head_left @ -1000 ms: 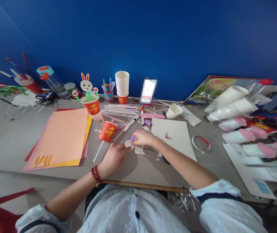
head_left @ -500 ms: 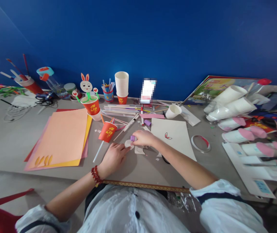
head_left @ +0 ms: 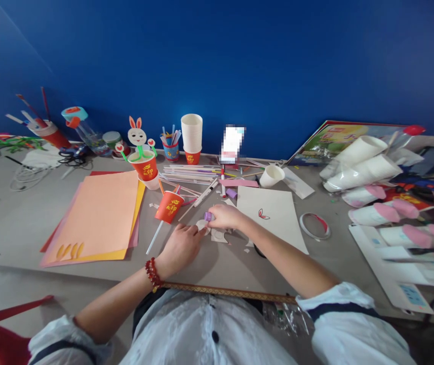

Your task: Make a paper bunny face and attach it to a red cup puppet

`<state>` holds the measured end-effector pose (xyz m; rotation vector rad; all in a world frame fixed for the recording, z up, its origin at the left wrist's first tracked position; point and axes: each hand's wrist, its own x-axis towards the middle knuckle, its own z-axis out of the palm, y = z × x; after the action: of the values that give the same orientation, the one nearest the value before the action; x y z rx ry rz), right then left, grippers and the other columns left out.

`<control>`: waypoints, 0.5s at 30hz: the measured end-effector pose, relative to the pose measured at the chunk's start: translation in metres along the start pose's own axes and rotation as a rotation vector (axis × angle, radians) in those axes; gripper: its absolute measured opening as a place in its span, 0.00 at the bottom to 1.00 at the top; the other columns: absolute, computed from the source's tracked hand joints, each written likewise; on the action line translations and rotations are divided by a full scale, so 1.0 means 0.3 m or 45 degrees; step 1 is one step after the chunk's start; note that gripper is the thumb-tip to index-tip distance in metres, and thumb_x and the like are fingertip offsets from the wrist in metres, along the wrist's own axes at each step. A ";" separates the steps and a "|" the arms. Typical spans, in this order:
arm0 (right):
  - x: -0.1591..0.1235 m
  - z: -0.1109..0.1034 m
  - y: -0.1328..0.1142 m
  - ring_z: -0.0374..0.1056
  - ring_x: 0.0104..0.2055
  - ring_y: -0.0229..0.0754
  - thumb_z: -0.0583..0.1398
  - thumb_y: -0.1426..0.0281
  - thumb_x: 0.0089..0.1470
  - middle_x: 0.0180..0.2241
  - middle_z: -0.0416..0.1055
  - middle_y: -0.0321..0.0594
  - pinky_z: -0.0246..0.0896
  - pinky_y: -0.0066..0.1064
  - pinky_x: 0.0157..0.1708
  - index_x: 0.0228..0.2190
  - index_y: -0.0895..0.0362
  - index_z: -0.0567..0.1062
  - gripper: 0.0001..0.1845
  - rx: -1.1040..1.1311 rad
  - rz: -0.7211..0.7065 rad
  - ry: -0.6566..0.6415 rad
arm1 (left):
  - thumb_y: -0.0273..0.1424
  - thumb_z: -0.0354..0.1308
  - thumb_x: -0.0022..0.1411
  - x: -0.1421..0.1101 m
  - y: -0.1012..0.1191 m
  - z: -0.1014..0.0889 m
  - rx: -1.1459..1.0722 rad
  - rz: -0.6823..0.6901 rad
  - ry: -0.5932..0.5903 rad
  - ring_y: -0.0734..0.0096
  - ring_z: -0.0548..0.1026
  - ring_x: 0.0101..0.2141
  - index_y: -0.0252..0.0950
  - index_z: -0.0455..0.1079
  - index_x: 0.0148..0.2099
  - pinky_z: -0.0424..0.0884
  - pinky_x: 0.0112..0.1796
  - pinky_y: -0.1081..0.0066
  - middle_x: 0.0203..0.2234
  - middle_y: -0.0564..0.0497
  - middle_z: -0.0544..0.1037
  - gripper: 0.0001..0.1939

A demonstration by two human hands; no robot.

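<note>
My right hand (head_left: 225, 217) is closed around a purple glue stick (head_left: 208, 216), with its end down at a small white paper circle (head_left: 202, 224). My left hand (head_left: 182, 247) has its fingers curled and its fingertips on that circle's near edge, pinning it to the table. Cut white paper scraps (head_left: 219, 235) lie just right of the circle, partly under my right hand. Left of the hands, a red paper cup (head_left: 169, 207) lies tilted with a clear straw (head_left: 155, 238) sticking out. A purple cap (head_left: 231, 193) lies beyond my right hand.
White paper with a small leaf-like drawing (head_left: 285, 213) and a tape roll (head_left: 314, 225) lie right. Coloured sheets (head_left: 105, 208) are stacked left. Behind stand a rabbit-decorated cup (head_left: 143, 167), stacked cups (head_left: 191, 134) and a phone (head_left: 232, 144). Pink-and-white paper cups (head_left: 376, 213) crowd the far right.
The whole view has shifted very slightly. Both hands stay at the paper circle, with the glue stick still in my right hand.
</note>
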<state>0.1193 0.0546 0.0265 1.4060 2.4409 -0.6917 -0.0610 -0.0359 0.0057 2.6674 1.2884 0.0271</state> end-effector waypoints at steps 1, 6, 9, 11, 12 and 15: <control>0.000 0.000 0.000 0.73 0.44 0.52 0.63 0.60 0.52 0.42 0.78 0.48 0.60 0.30 0.35 0.37 0.57 0.79 0.15 0.002 0.001 0.002 | 0.22 0.51 0.61 0.000 0.003 -0.003 0.009 -0.004 -0.011 0.58 0.76 0.39 0.32 0.64 0.62 0.68 0.42 0.60 0.39 0.44 0.77 0.26; 0.001 0.003 -0.003 0.73 0.43 0.53 0.62 0.61 0.52 0.42 0.78 0.49 0.60 0.31 0.34 0.36 0.57 0.78 0.14 0.007 0.017 0.008 | 0.22 0.52 0.62 0.001 0.008 -0.011 0.015 -0.009 -0.029 0.58 0.76 0.39 0.33 0.63 0.62 0.68 0.42 0.60 0.38 0.45 0.77 0.26; 0.002 0.006 -0.005 0.73 0.44 0.53 0.62 0.61 0.52 0.42 0.78 0.50 0.61 0.31 0.34 0.36 0.57 0.78 0.14 0.003 0.031 0.009 | 0.22 0.53 0.61 0.000 0.004 -0.008 -0.006 -0.010 -0.016 0.58 0.76 0.39 0.33 0.64 0.62 0.68 0.42 0.59 0.38 0.45 0.77 0.26; 0.003 0.008 -0.006 0.73 0.44 0.53 0.62 0.61 0.52 0.42 0.78 0.49 0.61 0.31 0.35 0.37 0.57 0.78 0.14 0.002 0.035 0.012 | 0.22 0.53 0.61 -0.001 0.002 -0.005 -0.022 -0.011 -0.007 0.57 0.76 0.39 0.33 0.63 0.62 0.68 0.43 0.59 0.38 0.45 0.77 0.27; 0.004 0.009 -0.005 0.73 0.44 0.53 0.62 0.60 0.52 0.42 0.78 0.49 0.61 0.31 0.35 0.37 0.57 0.78 0.14 0.003 0.034 0.014 | 0.22 0.53 0.61 -0.002 0.001 -0.005 -0.029 -0.011 -0.005 0.57 0.76 0.39 0.33 0.63 0.62 0.68 0.43 0.59 0.38 0.45 0.77 0.27; 0.005 0.009 -0.002 0.73 0.44 0.52 0.63 0.60 0.52 0.42 0.78 0.49 0.61 0.30 0.35 0.37 0.57 0.78 0.15 0.007 0.021 0.022 | 0.22 0.52 0.61 -0.003 0.002 -0.006 -0.041 -0.018 -0.013 0.57 0.76 0.40 0.34 0.62 0.63 0.68 0.44 0.58 0.39 0.45 0.77 0.27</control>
<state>0.1180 0.0540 0.0237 1.4385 2.4396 -0.6858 -0.0613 -0.0368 0.0076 2.6280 1.2931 0.0312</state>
